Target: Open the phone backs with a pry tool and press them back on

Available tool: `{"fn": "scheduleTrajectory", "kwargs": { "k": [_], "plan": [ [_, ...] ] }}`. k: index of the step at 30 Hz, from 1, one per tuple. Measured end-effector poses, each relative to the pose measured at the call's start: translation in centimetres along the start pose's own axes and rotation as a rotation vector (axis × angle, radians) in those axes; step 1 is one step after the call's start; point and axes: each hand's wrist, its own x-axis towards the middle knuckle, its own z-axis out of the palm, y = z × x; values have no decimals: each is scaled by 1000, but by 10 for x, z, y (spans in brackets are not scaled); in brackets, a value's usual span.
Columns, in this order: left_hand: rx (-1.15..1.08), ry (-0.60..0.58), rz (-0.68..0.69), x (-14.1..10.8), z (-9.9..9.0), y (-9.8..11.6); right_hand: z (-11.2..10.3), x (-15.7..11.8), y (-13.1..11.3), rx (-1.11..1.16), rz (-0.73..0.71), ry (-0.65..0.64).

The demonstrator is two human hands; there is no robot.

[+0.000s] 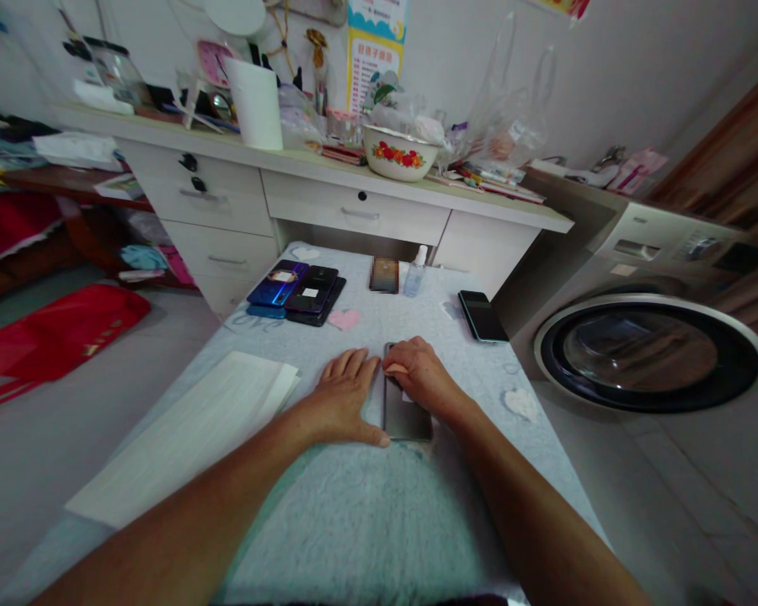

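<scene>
A grey phone (408, 421) lies flat on the cloth-covered table in front of me. My left hand (347, 400) rests flat at its left side, fingers spread, the thumb tip at the phone's lower left edge. Over the upper part of the phone is my right hand (423, 374), its fingers bent and pressed together against the surface. A small pale patch shows beneath those fingers; what they grip is mostly hidden. Beyond the hands stand a clear spray bottle (415, 273) with a white top and a small brown, blurred rectangular item (384, 275).
Blue phones (278, 286) and black phones (316, 290) lie stacked at the back left. Another dark phone (483, 317) is near the right edge. White folded sheets (195, 433) cover the left side. A drawer desk (360, 210) stands behind, a washing machine (644, 337) at right.
</scene>
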Motion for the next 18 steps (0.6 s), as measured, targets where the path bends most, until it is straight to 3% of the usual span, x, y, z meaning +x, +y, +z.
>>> {"fn": "scheduleTrajectory", "kwargs": {
  "k": [9,18],
  "plan": [
    [-30,-8,13,-1,-1,-1,-19,-12,7,21,134,-6],
    [-9,-32,5,-2,-4,0,-8,-10,28,-33,245,143]
  ]
}}
